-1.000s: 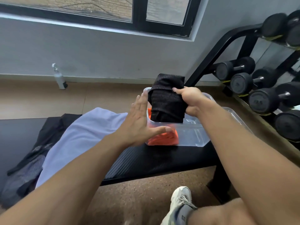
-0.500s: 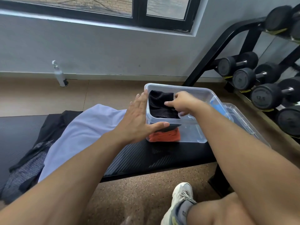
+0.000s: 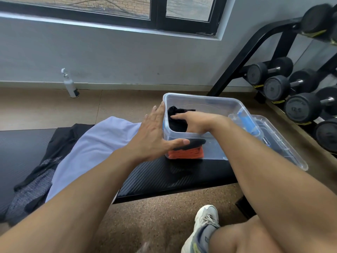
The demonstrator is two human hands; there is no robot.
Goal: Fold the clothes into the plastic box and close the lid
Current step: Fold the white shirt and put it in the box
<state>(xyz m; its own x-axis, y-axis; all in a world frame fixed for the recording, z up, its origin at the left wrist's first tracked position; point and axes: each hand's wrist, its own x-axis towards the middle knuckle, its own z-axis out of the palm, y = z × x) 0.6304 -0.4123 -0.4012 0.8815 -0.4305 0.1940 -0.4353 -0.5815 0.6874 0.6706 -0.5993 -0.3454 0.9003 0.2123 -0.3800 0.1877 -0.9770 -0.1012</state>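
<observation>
The folded black knit garment point(image 3: 177, 119) is being pressed down inside the clear, rectangular plastic box point(image 3: 200, 103) by the right hand point(image 3: 193, 123), whose fingers are stretched out flat on the cloth rather than pinched around it; an orange ribbed garment point(image 3: 186, 153) lies beneath, seen through the front wall. The left hand point(image 3: 155, 136) is spread wide, its palm against the box's left wall and its thumb across the front wall, so the box is steadied on the black, ribbed padded desk point(image 3: 164, 176). Several risks can be judged from here: the soft knit may spring up or unfold once the pressure is released, leaving a hump that could keep the lid from seating; the smooth, light box may be pushed along the desk if the bracing palm is lifted too early. The clear plastic lid point(image 3: 284, 143), fitted with a blue clip point(image 3: 249, 123), overhangs the desk's edge beside the box and could be knocked to the floor by the right forearm. A pale lilac, smooth-woven garment point(image 3: 91, 147) and a black and grey patterned garment point(image 3: 34, 187) lie crumpled on the desk, not yet folded; whether both will fit in the box cannot be told.
</observation>
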